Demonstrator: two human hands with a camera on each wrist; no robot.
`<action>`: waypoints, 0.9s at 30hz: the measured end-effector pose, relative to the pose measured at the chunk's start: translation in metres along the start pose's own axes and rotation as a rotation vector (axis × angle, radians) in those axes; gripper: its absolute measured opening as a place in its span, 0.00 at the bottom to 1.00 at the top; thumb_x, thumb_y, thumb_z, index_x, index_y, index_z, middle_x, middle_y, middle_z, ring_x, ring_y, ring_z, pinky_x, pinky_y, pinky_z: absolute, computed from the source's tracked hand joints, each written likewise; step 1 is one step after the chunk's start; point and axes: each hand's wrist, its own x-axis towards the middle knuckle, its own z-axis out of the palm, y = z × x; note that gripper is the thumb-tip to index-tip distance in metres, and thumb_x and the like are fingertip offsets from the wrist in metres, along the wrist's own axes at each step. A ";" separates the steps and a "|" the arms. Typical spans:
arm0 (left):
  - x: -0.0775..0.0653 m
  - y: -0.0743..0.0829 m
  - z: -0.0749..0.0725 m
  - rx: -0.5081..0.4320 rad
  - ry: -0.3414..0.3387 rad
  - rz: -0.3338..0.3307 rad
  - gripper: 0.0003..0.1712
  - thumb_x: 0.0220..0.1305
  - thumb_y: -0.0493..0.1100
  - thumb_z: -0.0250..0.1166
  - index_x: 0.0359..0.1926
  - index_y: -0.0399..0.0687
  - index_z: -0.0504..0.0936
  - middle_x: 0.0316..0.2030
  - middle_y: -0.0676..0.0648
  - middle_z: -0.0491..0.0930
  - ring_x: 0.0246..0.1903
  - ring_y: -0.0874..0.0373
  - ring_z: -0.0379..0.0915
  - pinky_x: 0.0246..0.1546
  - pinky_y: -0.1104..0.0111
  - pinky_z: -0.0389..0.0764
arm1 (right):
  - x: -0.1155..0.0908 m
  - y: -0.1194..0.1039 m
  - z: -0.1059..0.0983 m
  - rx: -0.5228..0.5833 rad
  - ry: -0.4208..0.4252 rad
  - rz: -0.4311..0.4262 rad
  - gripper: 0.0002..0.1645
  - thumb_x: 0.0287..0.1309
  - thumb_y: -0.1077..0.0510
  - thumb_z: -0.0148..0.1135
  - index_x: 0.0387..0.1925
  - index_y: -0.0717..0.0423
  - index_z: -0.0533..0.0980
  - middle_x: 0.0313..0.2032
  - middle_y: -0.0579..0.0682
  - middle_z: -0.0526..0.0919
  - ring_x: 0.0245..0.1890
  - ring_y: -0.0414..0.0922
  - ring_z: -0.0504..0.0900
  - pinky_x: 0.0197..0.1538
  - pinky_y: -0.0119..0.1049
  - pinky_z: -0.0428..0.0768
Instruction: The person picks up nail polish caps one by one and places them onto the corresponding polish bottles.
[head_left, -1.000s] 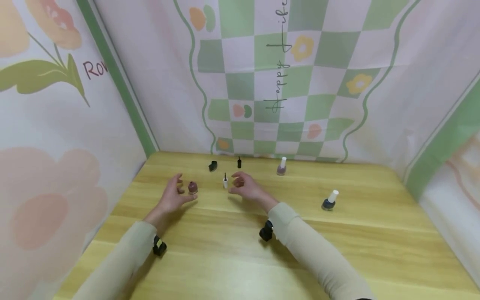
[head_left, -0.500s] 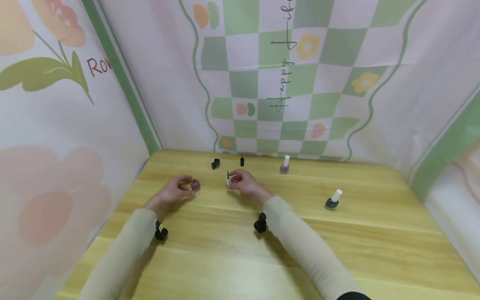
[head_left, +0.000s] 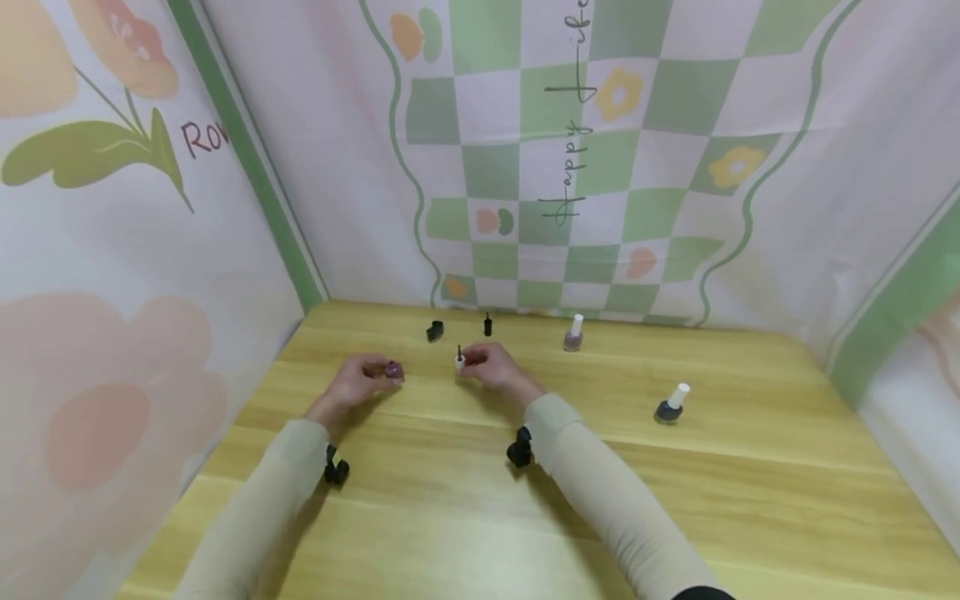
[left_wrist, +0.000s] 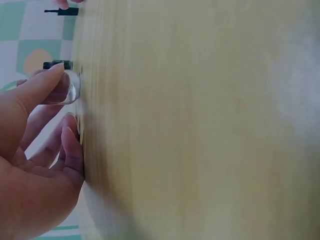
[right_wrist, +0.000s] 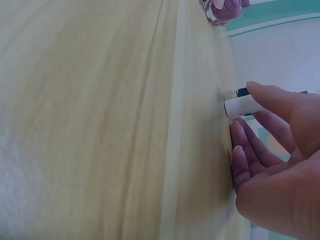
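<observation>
A small uncapped mauve polish bottle stands on the wooden table, and my left hand grips it. In the left wrist view my thumb lies against the bottle. A white brush cap stands just to its right, with its black brush pointing up. My right hand pinches it. The right wrist view has my thumb on the white cap, my fingers curled beside it, and the mauve bottle further off.
A black cap and a thin black brush piece stand behind the hands, near the back wall. A mauve bottle with a white cap is at back centre-right. A dark blue bottle with a white cap stands to the right.
Both hands have closed in. The left hand's fingers went from spread beside the mauve bottle to wrapped round it. The right hand moved onto the white brush cap.
</observation>
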 end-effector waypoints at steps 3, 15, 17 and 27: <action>-0.001 0.000 0.004 -0.007 0.007 -0.009 0.18 0.63 0.40 0.73 0.53 0.41 0.85 0.49 0.41 0.85 0.47 0.47 0.78 0.53 0.56 0.80 | -0.001 0.003 0.001 -0.002 0.017 0.008 0.20 0.60 0.65 0.71 0.54 0.66 0.81 0.47 0.58 0.85 0.48 0.50 0.81 0.52 0.40 0.81; -0.001 0.009 0.016 0.003 0.076 -0.024 0.21 0.64 0.41 0.73 0.56 0.37 0.83 0.49 0.38 0.85 0.48 0.45 0.81 0.54 0.54 0.83 | -0.016 0.002 -0.003 0.004 0.012 -0.005 0.15 0.63 0.63 0.70 0.50 0.63 0.84 0.45 0.54 0.88 0.47 0.49 0.83 0.52 0.42 0.82; -0.002 0.011 0.018 0.005 0.078 -0.019 0.21 0.64 0.41 0.73 0.57 0.38 0.84 0.49 0.38 0.85 0.48 0.45 0.81 0.54 0.54 0.83 | -0.023 0.001 -0.007 -0.010 -0.004 -0.008 0.15 0.63 0.62 0.69 0.51 0.62 0.84 0.45 0.54 0.88 0.47 0.49 0.83 0.54 0.44 0.82; -0.004 0.039 0.030 -0.109 -0.002 0.046 0.17 0.65 0.38 0.71 0.53 0.38 0.85 0.48 0.39 0.85 0.47 0.47 0.82 0.48 0.62 0.86 | -0.054 -0.005 -0.035 0.024 -0.065 -0.025 0.18 0.64 0.65 0.67 0.54 0.70 0.80 0.47 0.60 0.86 0.44 0.57 0.86 0.47 0.47 0.87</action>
